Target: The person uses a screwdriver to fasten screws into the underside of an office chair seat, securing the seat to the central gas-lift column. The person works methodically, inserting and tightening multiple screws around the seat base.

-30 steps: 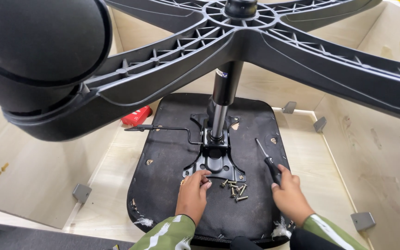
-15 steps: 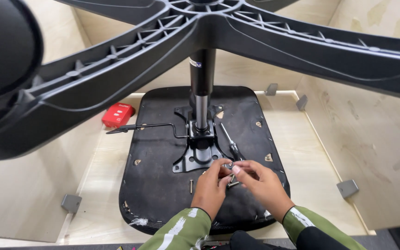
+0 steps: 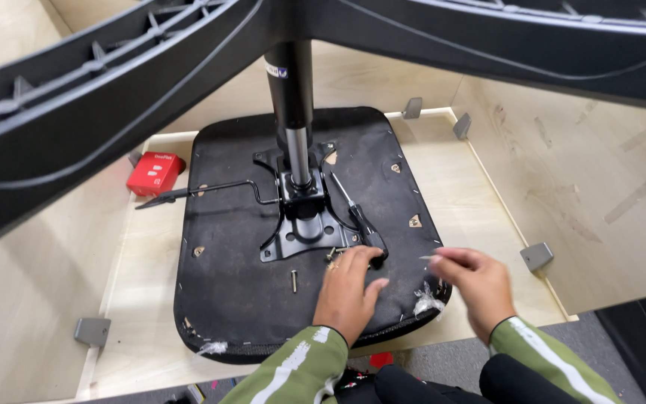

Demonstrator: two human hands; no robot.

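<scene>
Item: upturned black seat lying in a wooden tray, with 1 metal plate and 1 post at its middle, 1 screwdriver lying on it beside the plate, 1 loose screw below the plate. Left hand rests flat on the seat, fingers spread and gripping nothing, fingertips touching the screwdriver handle. Right hand hovers over the seat's right edge, thumb and forefinger pinched on something small, too blurred to identify; 1 red box lies left of the seat.
</scene>
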